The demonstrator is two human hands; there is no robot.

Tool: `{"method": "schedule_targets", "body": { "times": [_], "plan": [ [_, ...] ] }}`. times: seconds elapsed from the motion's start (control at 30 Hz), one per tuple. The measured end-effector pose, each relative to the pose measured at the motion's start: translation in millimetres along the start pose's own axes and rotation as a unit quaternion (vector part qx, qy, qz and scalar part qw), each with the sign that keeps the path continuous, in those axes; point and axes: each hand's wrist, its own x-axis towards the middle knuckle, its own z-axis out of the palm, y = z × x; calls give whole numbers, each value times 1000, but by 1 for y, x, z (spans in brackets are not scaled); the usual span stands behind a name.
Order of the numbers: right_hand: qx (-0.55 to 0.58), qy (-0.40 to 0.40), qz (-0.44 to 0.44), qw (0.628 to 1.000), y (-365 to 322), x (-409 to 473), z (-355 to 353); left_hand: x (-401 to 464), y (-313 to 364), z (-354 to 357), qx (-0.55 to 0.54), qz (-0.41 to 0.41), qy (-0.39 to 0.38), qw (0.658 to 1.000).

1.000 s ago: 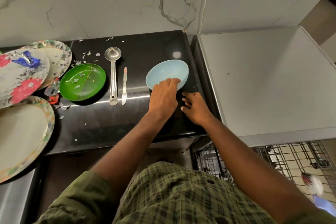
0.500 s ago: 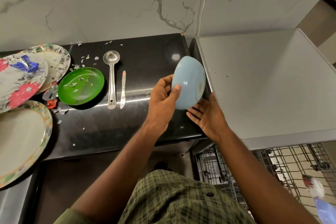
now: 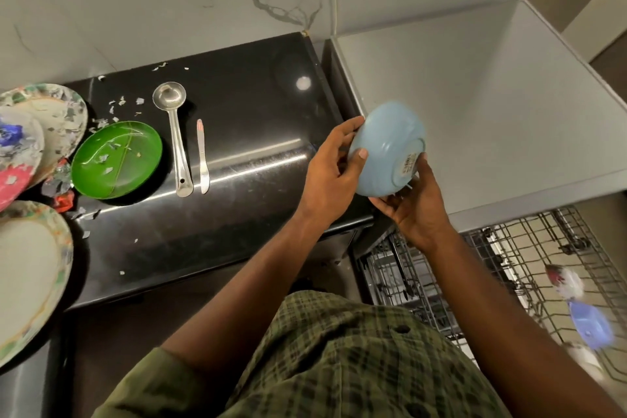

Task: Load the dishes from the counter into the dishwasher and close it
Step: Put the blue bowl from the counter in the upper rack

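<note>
Bowl (image 3: 386,146), pale blue, sits at the centre right of the frame, lifted off the black counter (image 3: 237,214) and tipped so its underside faces us, a small barcode sticker showing on the base. We grip it with our left hand (image 3: 330,168), thumb pressed on the outer wall and fingers curled over the rim on its left side. Our right hand (image 3: 412,205) cups it from below, palm up, thumb resting against the base beside the sticker and fingers curved under the lower edge.

Left of centre on the counter lie a green plate (image 3: 117,159) with scraps on it, a steel ladle (image 3: 174,136) and a small knife (image 3: 202,158), side by side and apart from each other. At the left edge of the frame we see floral plates (image 3: 40,132) overlapping, and a large cream plate (image 3: 30,275) below them.

Lower right of the frame shows the dishwasher rack (image 3: 509,254) pulled out, wire tines visible, with a blurred blue item and a white one in it that we cannot identify. Above it is the grey appliance top (image 3: 475,105).
</note>
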Motion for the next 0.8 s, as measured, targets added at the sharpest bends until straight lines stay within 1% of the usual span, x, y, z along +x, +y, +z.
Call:
{"method": "schedule_targets", "body": {
  "times": [0.17,0.27,0.37,0.53,0.8],
  "plan": [
    [-3,41,-44,998,-8,-6,-23,5,-2,20,59,-2,-6,998],
    [-17,86,-67,994,-14,-14,-34,6,-1,33,81,-10,-36,996],
    [-3,146,-96,985,-21,-20,-52,2,-1,56,104,-1,-96,990],
    [35,229,-143,962,-29,-35,-86,-13,4,97,166,32,-196,966],
    [113,330,-187,918,-22,-80,-150,-35,13,162,189,59,-330,923]
  ]
}}
